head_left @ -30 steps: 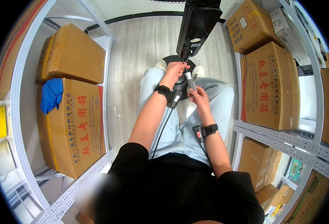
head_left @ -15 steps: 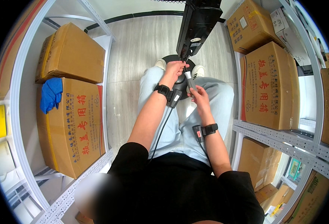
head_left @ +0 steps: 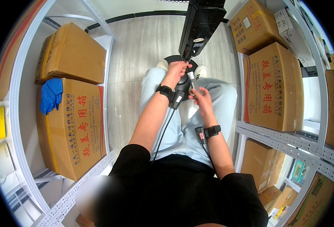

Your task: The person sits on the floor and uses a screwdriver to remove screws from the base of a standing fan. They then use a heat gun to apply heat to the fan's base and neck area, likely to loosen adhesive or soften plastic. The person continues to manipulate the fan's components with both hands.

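Note:
A tall black device [head_left: 199,28] with an elongated casing stands in front of me, its lower end close to my hands. My left hand [head_left: 177,72] is closed at that lower end, the fingertips pinched by a thin dark part; what they grip is too small to make out. In my right hand [head_left: 203,99] is a slim tool with a grey handle and white collar [head_left: 192,80], held by the fingers around its rear end. Its dark front end points up toward the underside of the casing, beside my left fingertips. Below lies a round black base [head_left: 177,59], partly hidden by my hands.
Metal shelving flanks me on both sides. Cardboard boxes [head_left: 74,125] fill the left rack, a blue cloth [head_left: 51,96] draped on one. More boxes [head_left: 271,89] stand on the right rack. Cables run from the black wrist units [head_left: 178,99]. My knees sit either side of the base.
My right fingers have shifted slightly on the grey handle, the thumb and fingertips looking a little more spread. The left hand and the black device stay almost still.

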`<state>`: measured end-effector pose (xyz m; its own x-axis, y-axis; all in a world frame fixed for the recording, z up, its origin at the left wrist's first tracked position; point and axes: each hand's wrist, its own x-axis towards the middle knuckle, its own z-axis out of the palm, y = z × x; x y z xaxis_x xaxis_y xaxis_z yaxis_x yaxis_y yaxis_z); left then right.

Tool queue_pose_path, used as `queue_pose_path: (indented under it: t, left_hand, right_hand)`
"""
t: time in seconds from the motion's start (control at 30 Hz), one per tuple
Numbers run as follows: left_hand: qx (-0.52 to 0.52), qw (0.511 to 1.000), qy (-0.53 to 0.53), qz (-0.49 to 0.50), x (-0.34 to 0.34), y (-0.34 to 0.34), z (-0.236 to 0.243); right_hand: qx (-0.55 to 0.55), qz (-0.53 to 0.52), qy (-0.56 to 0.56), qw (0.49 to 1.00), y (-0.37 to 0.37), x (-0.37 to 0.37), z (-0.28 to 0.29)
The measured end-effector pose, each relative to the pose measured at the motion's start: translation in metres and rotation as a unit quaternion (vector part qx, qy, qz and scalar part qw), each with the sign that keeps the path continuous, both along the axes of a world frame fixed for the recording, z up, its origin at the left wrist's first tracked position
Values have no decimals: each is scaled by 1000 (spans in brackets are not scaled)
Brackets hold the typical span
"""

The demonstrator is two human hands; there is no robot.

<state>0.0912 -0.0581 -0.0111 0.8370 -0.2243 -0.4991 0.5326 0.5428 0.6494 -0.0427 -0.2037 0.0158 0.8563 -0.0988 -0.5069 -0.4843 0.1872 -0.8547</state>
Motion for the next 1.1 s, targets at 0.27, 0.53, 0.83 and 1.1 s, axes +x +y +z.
queue_pose_path:
  t: [0.27, 0.53, 0.83, 1.1]
  left_hand:
    - [-18, 1000, 3, -1, 0, 0, -1]
    - [-17, 1000, -9, -6, 1, 1, -4]
    - [-33, 999, -14, 3, 1, 2, -7]
    - [-19, 1000, -14, 14, 2, 0, -9]
  right_hand:
    - [52, -2, 24, 998, -13, 3, -22]
    - [1, 19, 21, 1000, -3, 2, -7]
    - [84, 3, 58, 995, -11, 3, -10]
    - [-30, -36, 9, 999, -2, 0, -14]
